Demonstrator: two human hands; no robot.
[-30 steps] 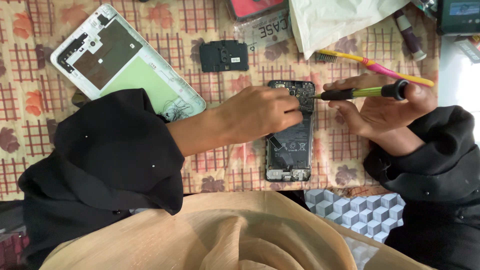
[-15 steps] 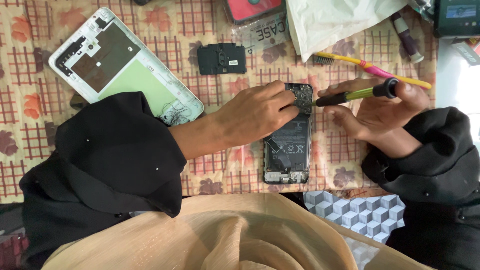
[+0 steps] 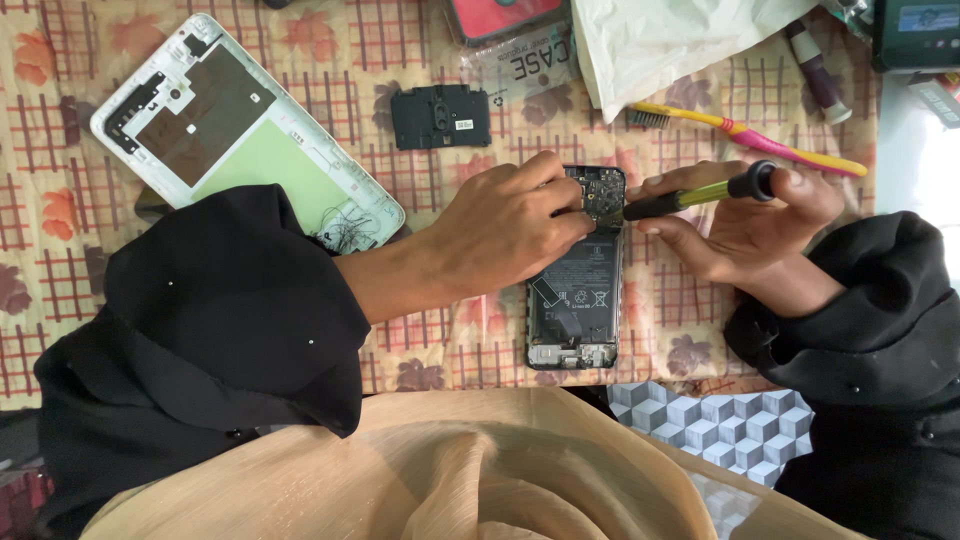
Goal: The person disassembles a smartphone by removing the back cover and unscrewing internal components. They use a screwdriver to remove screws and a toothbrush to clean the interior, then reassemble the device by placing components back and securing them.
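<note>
An opened black phone point(image 3: 577, 290) lies face down on the patterned cloth, its battery and circuit board exposed. My left hand point(image 3: 505, 225) rests on its upper left edge, fingers pressed at the board. My right hand point(image 3: 745, 225) grips a screwdriver point(image 3: 690, 197) with a yellow-green and black handle; its tip points left at the top of the phone's board. Both sleeves are black.
A white and green phone back frame point(image 3: 235, 130) lies at upper left. A small black cover plate point(image 3: 440, 116) sits above the phone. A yellow and pink toothbrush point(image 3: 745, 133), a white bag point(image 3: 660, 40) and a red case point(image 3: 500, 15) lie along the far side.
The view shifted slightly; my hands and the phone sit a bit higher in the frame. The screwdriver tip stays at the phone's top end and my left hand still holds it.
</note>
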